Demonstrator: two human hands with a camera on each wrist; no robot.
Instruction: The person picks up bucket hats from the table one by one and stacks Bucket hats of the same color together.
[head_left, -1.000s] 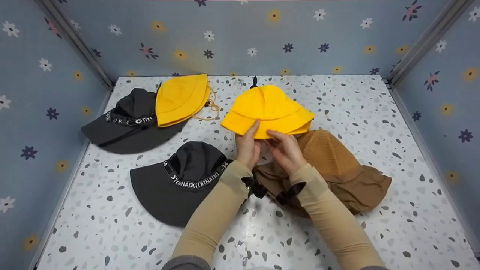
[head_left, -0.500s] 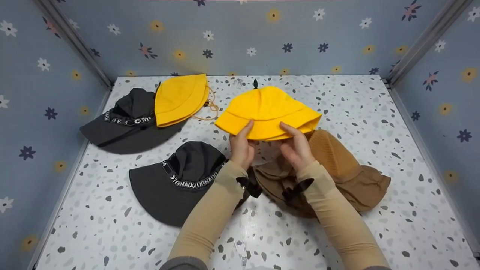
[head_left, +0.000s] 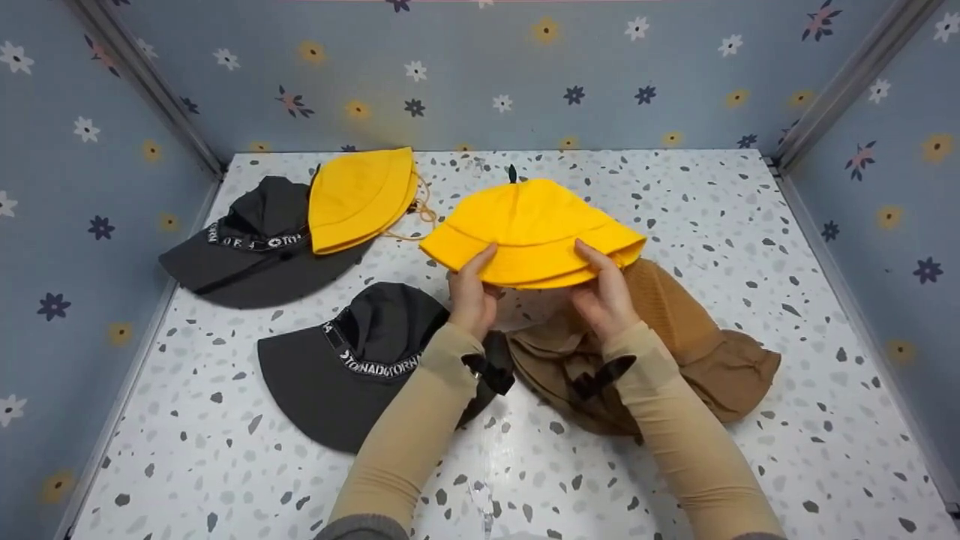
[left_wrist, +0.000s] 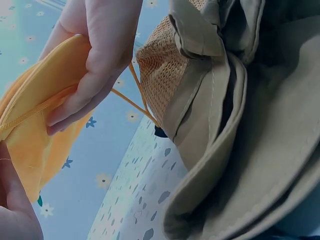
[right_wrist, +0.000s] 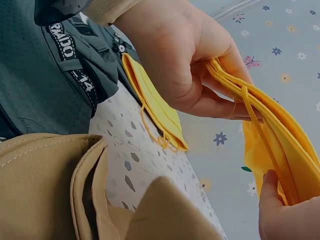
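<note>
A yellow bucket hat [head_left: 529, 217] with a small dark green sprout on its crown is held up over the table, its brim toward me. My left hand [head_left: 472, 296] pinches the brim at the left, thumb on the outside and fingers underneath. On the right, my right hand [head_left: 609, 296] grips the same brim likewise. A yellow cord [right_wrist: 262, 132] runs along the hat's underside in the right wrist view. Just below my right hand lies a brown hat [head_left: 671, 315] with a ribbed crown, partly hidden by the arm.
A black wide-brimmed hat [head_left: 315, 386] with a lettered band lies beside my left forearm. Farther back left, a folded yellow hat [head_left: 360, 199] overlaps another black hat [head_left: 255, 277]. Flower-patterned walls [head_left: 465, 75] enclose the speckled table [head_left: 825, 420] at the back and sides.
My hands have spread apart along the brim, the left to the left and the right to the right. The held hat has widened and come slightly lower and nearer.
</note>
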